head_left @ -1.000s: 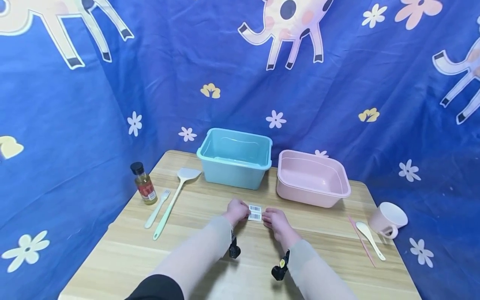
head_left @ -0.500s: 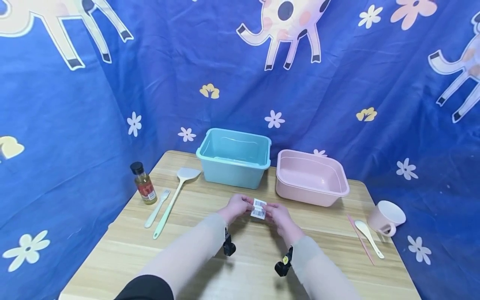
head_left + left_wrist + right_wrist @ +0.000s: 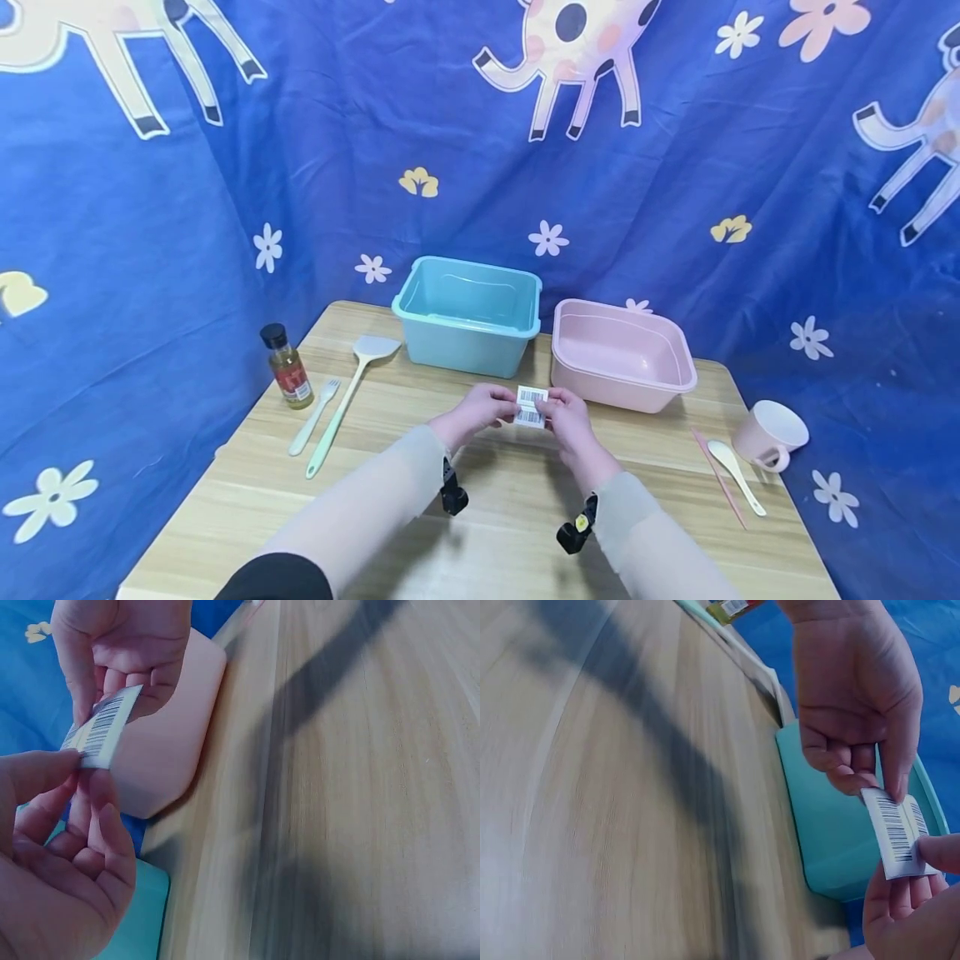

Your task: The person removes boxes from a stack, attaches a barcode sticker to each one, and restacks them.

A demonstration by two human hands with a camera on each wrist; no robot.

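Note:
A small white label sheet (image 3: 531, 407) printed with two barcodes is held up between both hands, above the table and in front of the two basins. My left hand (image 3: 480, 408) pinches its left edge between thumb and fingers. At the opposite edge, my right hand (image 3: 572, 419) pinches it too, the thumb lying on the printed face. In the left wrist view the label (image 3: 105, 733) is tilted and its barcodes face up. The right wrist view shows the label (image 3: 894, 834) slightly bent, with the fingers of both hands partly behind it.
Behind the hands stand a teal basin (image 3: 468, 346) and a pink basin (image 3: 622, 385). To the left are a bottle with a black cap (image 3: 288, 371), a fork (image 3: 315, 418) and a spatula (image 3: 345, 404). A mug (image 3: 768, 433), a spoon (image 3: 738, 479) and a thin pink stick (image 3: 718, 479) are at right.
The label was at the tabletop between both hands; it has risen toward the basins and slightly right. Both hands moved with it, and the right hand has come to grip its edge.

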